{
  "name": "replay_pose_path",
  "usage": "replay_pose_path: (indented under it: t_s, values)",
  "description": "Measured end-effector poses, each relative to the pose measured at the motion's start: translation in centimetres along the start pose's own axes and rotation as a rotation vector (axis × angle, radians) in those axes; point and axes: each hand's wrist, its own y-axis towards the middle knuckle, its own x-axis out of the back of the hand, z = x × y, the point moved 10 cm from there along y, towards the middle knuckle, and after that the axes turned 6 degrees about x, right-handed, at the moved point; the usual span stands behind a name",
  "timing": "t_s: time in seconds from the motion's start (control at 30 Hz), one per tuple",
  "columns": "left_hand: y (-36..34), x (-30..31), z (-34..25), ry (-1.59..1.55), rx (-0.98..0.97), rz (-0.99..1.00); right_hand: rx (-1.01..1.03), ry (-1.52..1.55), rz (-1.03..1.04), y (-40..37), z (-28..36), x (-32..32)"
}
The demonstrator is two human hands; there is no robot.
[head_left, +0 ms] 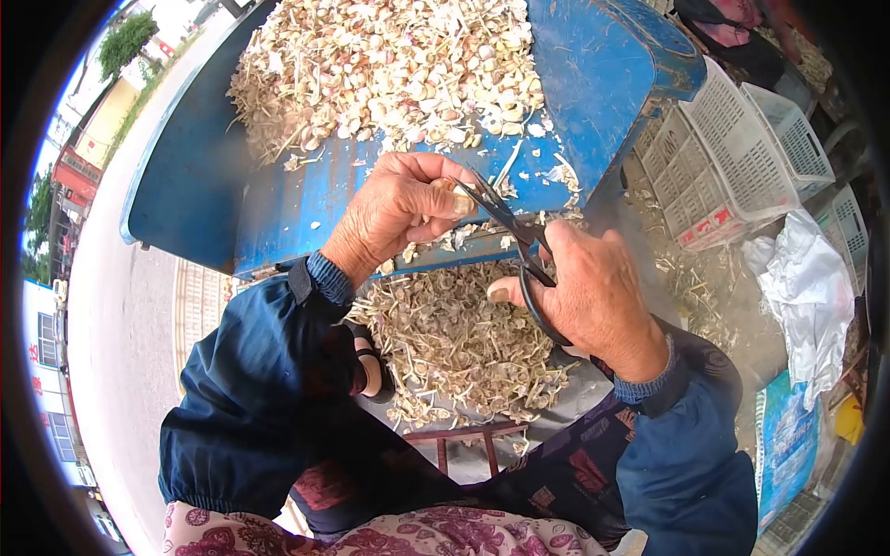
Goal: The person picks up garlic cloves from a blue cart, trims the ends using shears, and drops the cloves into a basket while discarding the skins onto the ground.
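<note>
My right hand (593, 287) grips a pair of black-handled scissors (519, 232), its thumb and fingers in the handle loops. The scissors point up and left, and their tips reach the fingertips of my left hand (408, 199). That hand is closed in a pinch on a small garlic bulb (447, 183), mostly hidden by the thumb and fingers. Behind both hands, a large heap of garlic (399, 74) lies in a blue metal truck bed (593, 83). Below them, dry trimmed stalks and roots (464, 343) are piled on the ground between my legs.
White plastic crates (732, 157) stand at the right, with a white plastic bag (807, 287) in front of them. A blue printed sack (786, 435) lies lower right. Part of another person (732, 37) shows at the top right. A paved road (130, 352) runs along the left.
</note>
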Motion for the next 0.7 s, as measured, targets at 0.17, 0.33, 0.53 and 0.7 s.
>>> replay_pose_path:
  t_s: [0.17, 0.33, 0.53, 0.7]
  values:
    - [-0.4, -0.4, -0.4, 0.007, 0.024, -0.031, 0.01, -0.057, 0.001, 0.4, 0.7, 0.3]
    - [-0.5, -0.4, -0.6, 0.057, 0.011, -0.023, -0.047, 0.006, 0.12, 0.3, 0.4, -0.2]
    - [-0.6, -1.0, -0.1, -0.044, 0.053, 0.026, -0.041, 0.115, 0.069, 0.3, -0.6, -0.9]
    - [-1.0, -0.6, -0.4, -0.038, 0.03, 0.057, -0.044, 0.097, 0.141, 0.2, 0.1, -0.3]
